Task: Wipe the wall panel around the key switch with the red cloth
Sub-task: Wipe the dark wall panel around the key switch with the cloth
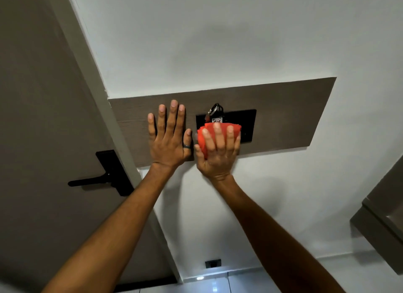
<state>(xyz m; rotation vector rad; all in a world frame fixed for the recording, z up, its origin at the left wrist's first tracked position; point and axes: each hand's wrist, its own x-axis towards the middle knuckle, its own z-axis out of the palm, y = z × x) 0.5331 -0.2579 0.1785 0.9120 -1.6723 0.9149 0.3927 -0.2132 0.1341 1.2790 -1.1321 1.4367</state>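
Observation:
A brown wooden wall panel (pixel 283 116) runs across the white wall. On it sits a black key switch plate (pixel 246 120) with a key tag and ring (pixel 216 112) hanging in its slot. My right hand (pixel 218 153) presses a folded red cloth (pixel 207 135) flat against the lower left part of the switch plate, covering that part. My left hand (pixel 169 140) lies flat on the panel just left of the switch, fingers spread, holding nothing, with a dark ring on the thumb.
A brown door (pixel 43 118) with a black lever handle (pixel 102 179) stands at the left. A black socket (pixel 213 263) sits low on the wall above a pale tiled floor. A grey-brown cabinet edge (pixel 383 223) juts in at the right.

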